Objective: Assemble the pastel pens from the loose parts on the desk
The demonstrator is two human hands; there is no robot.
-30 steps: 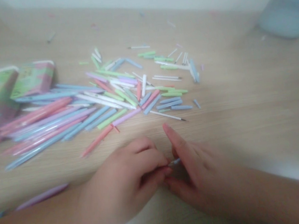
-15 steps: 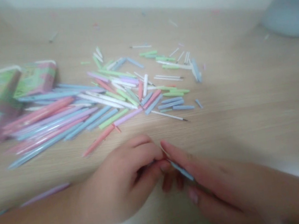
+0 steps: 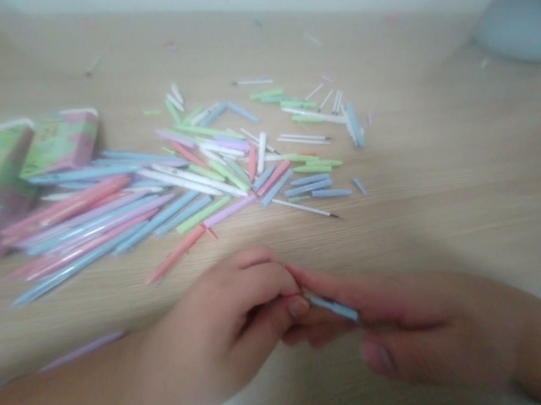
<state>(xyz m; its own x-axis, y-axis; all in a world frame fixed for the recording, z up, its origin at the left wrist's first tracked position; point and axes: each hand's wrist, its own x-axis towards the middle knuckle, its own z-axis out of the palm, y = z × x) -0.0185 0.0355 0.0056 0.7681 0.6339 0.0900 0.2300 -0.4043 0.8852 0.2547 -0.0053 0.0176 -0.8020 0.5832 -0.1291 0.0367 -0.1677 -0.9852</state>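
My left hand is closed, its thumb and index finger pinching one end of a slim light-blue pen part. The pinched end is hidden in the fingers. My right hand lies against the same part from the right: its index finger stretches along the upper side to touch my left fingers, other fingers pass behind, and the thumb stands apart below. Beyond both hands spreads a pile of pastel pen barrels and caps. A pink pen piece lies nearest my left hand, and a white refill just past the fingertips.
Green-and-pink boxes stand at the left beside a bundle of glossy pens. Behind my left forearm lies a purple pen. A blurred bluish translucent object sits at the far right. Small bits and refills are scattered toward the wall.
My right hand has turned and shifted slightly right, its fingers now straighter behind the blue part and its thumb further from it. My left hand keeps its pinch.
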